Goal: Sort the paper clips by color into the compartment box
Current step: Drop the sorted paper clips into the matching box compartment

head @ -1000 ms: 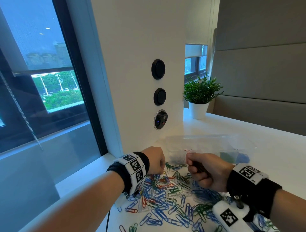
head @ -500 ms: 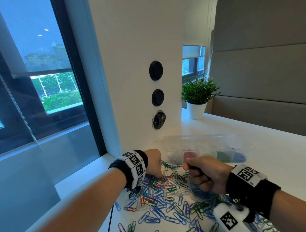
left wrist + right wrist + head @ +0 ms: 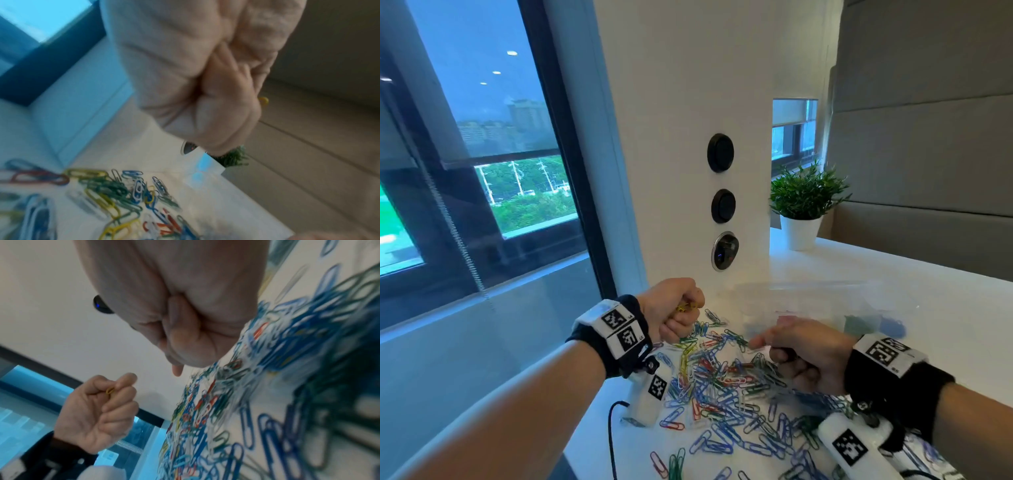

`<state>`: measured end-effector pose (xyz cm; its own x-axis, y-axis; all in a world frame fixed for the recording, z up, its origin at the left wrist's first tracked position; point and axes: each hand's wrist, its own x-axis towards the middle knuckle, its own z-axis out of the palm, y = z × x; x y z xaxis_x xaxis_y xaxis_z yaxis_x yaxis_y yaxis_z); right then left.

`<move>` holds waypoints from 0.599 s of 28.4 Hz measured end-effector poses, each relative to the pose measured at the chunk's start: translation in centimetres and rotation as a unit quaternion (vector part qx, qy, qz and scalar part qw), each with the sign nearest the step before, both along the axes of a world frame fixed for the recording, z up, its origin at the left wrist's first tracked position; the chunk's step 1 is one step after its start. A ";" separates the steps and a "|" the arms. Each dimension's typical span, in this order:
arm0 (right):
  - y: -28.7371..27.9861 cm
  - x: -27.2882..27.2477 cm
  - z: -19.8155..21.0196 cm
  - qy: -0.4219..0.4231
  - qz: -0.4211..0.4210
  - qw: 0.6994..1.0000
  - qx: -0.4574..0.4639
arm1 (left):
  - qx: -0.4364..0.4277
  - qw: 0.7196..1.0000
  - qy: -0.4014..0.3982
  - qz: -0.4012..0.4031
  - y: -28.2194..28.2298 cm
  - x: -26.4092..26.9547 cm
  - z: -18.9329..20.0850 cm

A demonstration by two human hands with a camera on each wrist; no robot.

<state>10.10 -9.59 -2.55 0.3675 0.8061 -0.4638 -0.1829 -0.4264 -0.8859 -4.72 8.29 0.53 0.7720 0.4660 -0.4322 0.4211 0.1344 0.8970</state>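
Only from the right wrist, clearly: left hand (image 3: pixel 96 410) pinching yellow clips (image 3: pixel 109 391); right hand's (image 3: pixel 180 305) grip unclear.

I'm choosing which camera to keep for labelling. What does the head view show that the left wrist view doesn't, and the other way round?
Only the head view shows the right hand, the clear compartment box behind the pile, and both wrist bands. Only the left wrist view shows the left hand from beneath, fingers curled, with one end of a yellow clip peeking out. Both show the loose paper clips on the white table, the potted plant, and yellow in the left grip.
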 end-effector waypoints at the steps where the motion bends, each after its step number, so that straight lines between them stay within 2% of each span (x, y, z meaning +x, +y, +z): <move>1: 0.3 -0.4 0.0 -0.015 0.005 1.000 0.001 | -0.046 0.997 -0.049 0.024 0.1 -0.7 0.2; 3: 1.0 -1.4 0.1 -0.062 0.023 0.998 0.007 | -0.118 0.985 -0.118 0.053 0.1 -2.0 0.5; 4: 1.4 -1.8 0.2 -0.111 0.042 0.993 0.010 | -0.133 0.980 -0.132 0.065 0.1 -2.4 0.5; 6: 2.3 -2.5 0.6 -0.250 0.106 0.962 0.004 | -0.107 0.983 -0.111 0.097 0.3 -2.8 0.3; 8: 3.7 -3.0 0.7 -0.362 0.169 0.916 -0.007 | 0.007 0.994 -0.035 0.104 0.4 -2.9 0.0; 10: 5.0 -3.5 0.5 -0.421 0.206 0.883 -0.011 | 0.164 0.982 0.061 0.068 0.3 -3.3 -0.2; 12: 5.9 -3.9 0.3 -0.475 0.241 0.846 -0.016 | 0.319 0.940 0.123 -0.007 0.5 -3.6 -0.7; 14: 6.6 -3.8 0.0 -0.520 0.269 0.810 -0.030 | 0.437 0.883 0.140 -0.099 0.7 -4.0 -1.2; 17: 7.0 -3.2 -0.4 -0.559 0.310 0.767 -0.048 | 0.509 0.821 0.172 -0.191 0.7 -4.4 -1.8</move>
<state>6.87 -2.54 -2.97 0.1374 0.9688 -0.2061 0.9332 -0.1964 -0.3009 -9.12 8.95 -1.29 0.8597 0.4733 -0.1922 0.5103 -0.8127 0.2811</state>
